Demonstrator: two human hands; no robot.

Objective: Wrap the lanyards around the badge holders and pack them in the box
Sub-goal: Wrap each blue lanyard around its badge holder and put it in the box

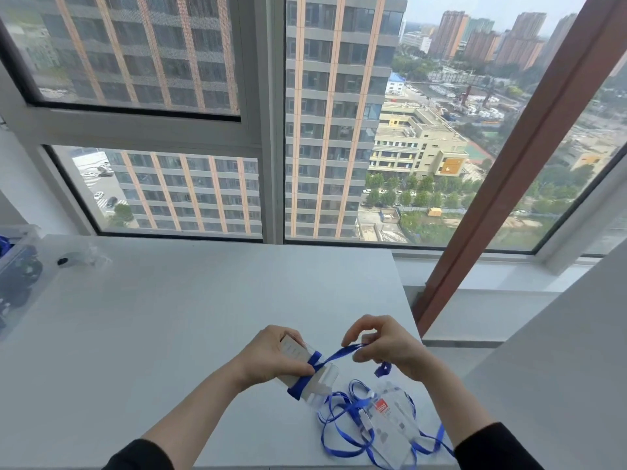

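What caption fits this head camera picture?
One badge holder held in the left hand, its blue lanyard pinched by the right hand.

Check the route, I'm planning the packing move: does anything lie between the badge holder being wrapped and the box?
Nothing visible does. The table is bare from the badge holder in the left hand to the box; a small clear bag lies near the box, off that line.

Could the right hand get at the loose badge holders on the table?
Probably, after letting go: the right hand pinches the taut lanyard; the loose badge holders lie uncovered close by.
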